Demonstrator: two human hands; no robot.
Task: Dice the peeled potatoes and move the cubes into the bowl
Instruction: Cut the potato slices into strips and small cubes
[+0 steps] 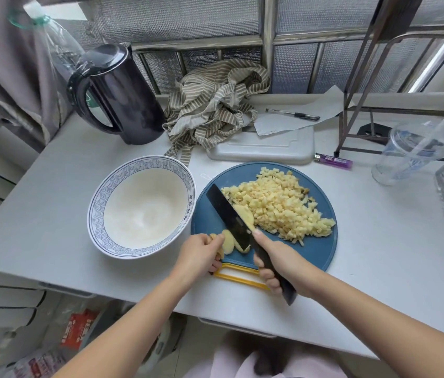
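I am watching the left grip (201, 252) pinching potato slices (229, 242) at the lower-left edge of the blue cutting board (319, 249) while the right grip (276, 264), curled round the black knife (223, 208), is working so near that I am fearing a nick, or slices sliding off.

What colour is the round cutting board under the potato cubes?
The cutting board is dark blue with a yellow handle, seen in the head view.
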